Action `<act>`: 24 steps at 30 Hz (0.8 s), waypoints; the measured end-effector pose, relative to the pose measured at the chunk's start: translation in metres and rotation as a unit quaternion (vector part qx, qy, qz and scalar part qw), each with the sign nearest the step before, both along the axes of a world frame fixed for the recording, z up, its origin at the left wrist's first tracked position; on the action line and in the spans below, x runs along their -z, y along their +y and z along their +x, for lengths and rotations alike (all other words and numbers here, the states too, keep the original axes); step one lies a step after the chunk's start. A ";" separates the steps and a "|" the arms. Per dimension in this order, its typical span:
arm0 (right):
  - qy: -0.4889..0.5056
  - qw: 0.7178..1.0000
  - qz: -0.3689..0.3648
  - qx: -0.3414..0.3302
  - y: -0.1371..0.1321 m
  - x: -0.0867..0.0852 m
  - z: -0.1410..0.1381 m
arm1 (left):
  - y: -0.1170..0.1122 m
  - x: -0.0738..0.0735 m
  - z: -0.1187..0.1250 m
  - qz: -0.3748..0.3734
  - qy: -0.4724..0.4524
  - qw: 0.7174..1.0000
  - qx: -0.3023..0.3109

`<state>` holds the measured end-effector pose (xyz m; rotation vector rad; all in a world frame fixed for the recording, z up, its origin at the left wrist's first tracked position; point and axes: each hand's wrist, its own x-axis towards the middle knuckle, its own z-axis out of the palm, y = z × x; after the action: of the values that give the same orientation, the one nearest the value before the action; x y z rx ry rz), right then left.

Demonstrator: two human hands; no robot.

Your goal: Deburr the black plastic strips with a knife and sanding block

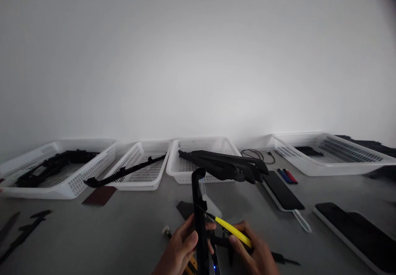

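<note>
My left hand (182,244) is closed around a long black plastic trim piece (198,196), held upright in front of me with its curved end at the top. In my right hand (252,250) is a craft knife with a yellow handle (233,230), slanting up to the left. Its thin dark tip meets or nearly meets the trim piece's edge, beside a small tab. Below and behind my hands lie dark tools, partly hidden, and a thin device with a blue light (214,266).
White plastic baskets (136,187) line the wall; several black trim pieces (216,163) lie across the middle one. A dark phone (283,190), blue and red sticks (287,176) and a larger dark slab (355,233) are to the right. Brown sandpaper-like sheet (99,195) lies left.
</note>
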<state>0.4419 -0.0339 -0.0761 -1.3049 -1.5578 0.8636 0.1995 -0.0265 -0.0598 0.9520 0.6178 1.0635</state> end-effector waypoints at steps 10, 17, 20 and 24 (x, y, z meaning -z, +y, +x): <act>-0.018 1.000 -0.003 -0.002 -0.007 0.000 0.002 | -0.002 0.013 -0.003 -0.022 -0.013 0.999 0.026; -0.006 1.000 0.008 0.025 -0.009 0.000 0.002 | -0.001 0.000 0.001 -0.021 -0.008 0.999 0.025; -0.006 0.999 0.003 0.051 -0.015 -0.001 0.002 | -0.003 -0.005 0.003 -0.033 0.011 0.999 -0.014; -0.001 0.995 0.016 0.100 -0.018 -0.004 0.003 | -0.004 -0.011 0.005 -0.034 0.032 0.997 -0.064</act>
<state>0.4450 -0.0522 -0.0717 -1.4122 -1.4079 0.7091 0.2045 -0.0310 -0.0492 0.8981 0.7717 1.1221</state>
